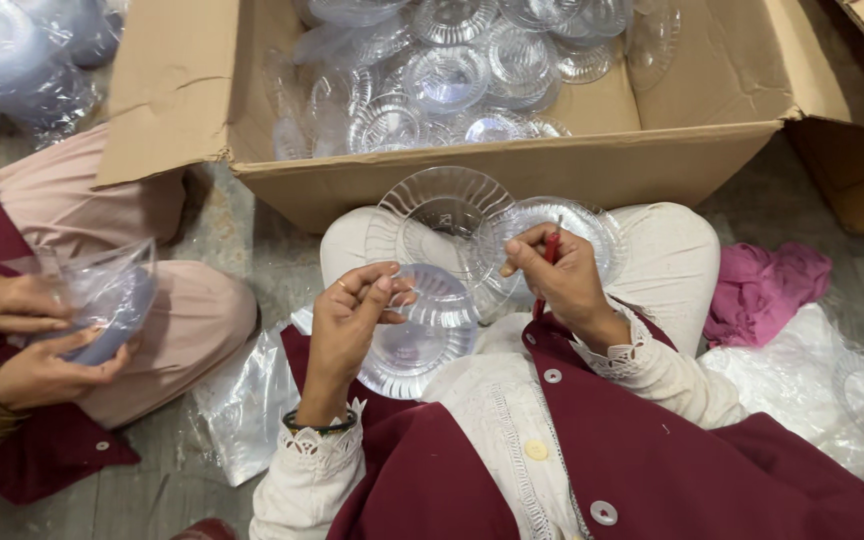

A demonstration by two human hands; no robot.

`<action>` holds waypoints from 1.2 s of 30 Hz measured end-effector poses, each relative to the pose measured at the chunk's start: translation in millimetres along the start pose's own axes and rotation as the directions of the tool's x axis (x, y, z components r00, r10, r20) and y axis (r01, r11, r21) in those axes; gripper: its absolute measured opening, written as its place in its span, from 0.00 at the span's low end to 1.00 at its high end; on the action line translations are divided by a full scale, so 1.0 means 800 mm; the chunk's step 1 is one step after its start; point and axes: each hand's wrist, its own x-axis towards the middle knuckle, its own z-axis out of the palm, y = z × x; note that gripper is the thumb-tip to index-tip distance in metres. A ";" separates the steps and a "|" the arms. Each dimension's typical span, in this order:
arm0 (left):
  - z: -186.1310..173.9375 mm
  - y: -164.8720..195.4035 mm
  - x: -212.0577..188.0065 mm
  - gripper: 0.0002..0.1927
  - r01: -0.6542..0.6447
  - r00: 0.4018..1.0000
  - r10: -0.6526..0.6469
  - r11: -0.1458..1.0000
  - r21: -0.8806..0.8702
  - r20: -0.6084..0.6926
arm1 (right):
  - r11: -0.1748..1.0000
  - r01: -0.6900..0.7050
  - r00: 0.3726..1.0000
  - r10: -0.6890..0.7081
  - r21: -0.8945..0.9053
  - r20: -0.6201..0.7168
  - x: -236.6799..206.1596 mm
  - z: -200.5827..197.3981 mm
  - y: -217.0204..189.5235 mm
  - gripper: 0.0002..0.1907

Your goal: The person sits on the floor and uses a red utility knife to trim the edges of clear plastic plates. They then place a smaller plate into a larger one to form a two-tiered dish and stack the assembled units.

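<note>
Behind, cardboard box (pixel 512 165); left hand (pixel 352 310) pinches clear plate (pixel 422 335) in closed grip, right hand (pixel 562 280) clasps red tool (pixel 550 247).

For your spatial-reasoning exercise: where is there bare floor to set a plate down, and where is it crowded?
Bare floor shows between the co-worker's knee and the cardboard box, and a strip below the plastic bags. The lap with clear plates and both hands, left hand, right hand, is crowded.
</note>
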 end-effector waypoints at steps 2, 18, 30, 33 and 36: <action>-0.004 0.002 0.004 0.16 -0.020 1.000 0.020 0.999 0.029 -0.018 | 1.000 -0.010 1.000 0.010 -0.006 -0.020 0.000 -0.006 0.001 0.07; -0.060 0.003 0.011 0.08 -0.156 0.942 0.331 0.566 0.809 -0.050 | 0.734 0.104 0.965 -0.238 -0.671 -0.112 -0.002 -0.049 -0.007 0.17; -0.048 -0.003 -0.005 0.10 -0.134 0.966 0.258 0.606 0.784 -0.035 | 0.739 0.088 0.955 0.129 -0.668 0.268 0.034 0.045 0.071 0.23; -0.056 -0.010 -0.002 0.06 -0.265 0.880 0.473 0.559 0.786 -0.040 | 0.751 0.039 0.969 0.133 -0.659 0.210 0.030 0.035 0.066 0.18; -0.068 -0.003 0.001 0.09 -0.231 0.810 0.532 0.677 0.699 -0.246 | 0.831 0.095 0.984 0.007 -0.548 0.180 0.025 0.026 0.047 0.15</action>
